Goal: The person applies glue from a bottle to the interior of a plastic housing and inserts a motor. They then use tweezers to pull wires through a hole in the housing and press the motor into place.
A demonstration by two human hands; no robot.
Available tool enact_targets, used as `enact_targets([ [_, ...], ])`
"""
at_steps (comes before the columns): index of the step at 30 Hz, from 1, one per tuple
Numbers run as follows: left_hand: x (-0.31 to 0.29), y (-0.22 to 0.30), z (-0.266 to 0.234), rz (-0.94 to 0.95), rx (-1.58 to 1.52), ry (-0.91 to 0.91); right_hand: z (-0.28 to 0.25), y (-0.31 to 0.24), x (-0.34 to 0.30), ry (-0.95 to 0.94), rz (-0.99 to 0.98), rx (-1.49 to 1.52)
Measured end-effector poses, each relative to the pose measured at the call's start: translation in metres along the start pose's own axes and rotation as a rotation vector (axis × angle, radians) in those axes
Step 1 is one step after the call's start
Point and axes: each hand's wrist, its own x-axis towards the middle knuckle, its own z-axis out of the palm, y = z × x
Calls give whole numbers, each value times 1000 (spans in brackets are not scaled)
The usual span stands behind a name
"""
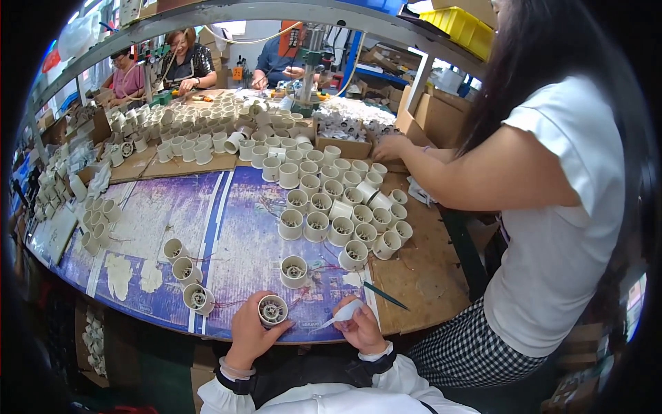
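Near the table's front edge my left hand (248,332) is wrapped round a cream plastic cup-shaped housing (273,310), tilted so its open top shows a round fitting inside. To its right, my right hand (364,332) grips a small white squeeze bottle (347,312) whose thin nozzle slants down to the left, apart from the housing. Just beyond the held piece stands a similar housing (294,270) with thin red wires trailing beside it. Three more housings, the nearest one (198,299) among them, form a row on the left.
Many cream housings (317,224) crowd the table's right and back. A dark green pointed stick (385,295) lies on the cardboard (424,272). A co-worker in white (552,228) stands close at right, reaching toward a box (343,146). A metal beam (172,24) crosses overhead; people sit at the far side.
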Motion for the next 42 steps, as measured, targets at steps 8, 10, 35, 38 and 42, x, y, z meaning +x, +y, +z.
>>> enact_targets([
  [8,2,1,-1,11,-3,-26,2,-4,2,-11,8,4],
  [10,3,1,-2,13,1,-26,4,-4,2,-8,4,2],
  [35,5,9,-25,-256,-567,8,17,-10,-1,36,-2,72],
  [38,2,11,-29,-267,-573,46,24,-7,-6,38,-4,78],
  [42,-7,8,-32,-288,-678,89,27,3,-18,68,22,123],
])
